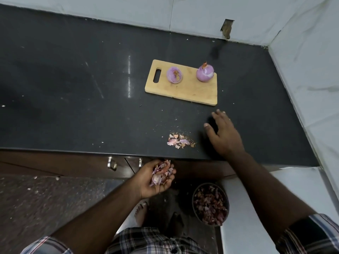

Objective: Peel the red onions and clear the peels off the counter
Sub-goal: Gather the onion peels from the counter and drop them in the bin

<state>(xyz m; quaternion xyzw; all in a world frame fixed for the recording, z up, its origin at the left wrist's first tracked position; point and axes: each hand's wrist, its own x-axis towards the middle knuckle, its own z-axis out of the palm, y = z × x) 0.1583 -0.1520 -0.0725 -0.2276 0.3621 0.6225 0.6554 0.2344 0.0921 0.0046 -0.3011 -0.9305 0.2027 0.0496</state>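
Two peeled red onions, one on the left and one on the right, stand on a wooden cutting board on the dark counter. A small pile of onion peels lies near the counter's front edge. My right hand rests flat on the counter just right of that pile, fingers spread. Just below the counter edge my left hand is cupped palm-up, holding a handful of peels.
A round bin with peels inside stands on the floor below the counter, to the right of my left hand. Cabinet handles sit under the counter edge. Tiled walls close off the back and the right side.
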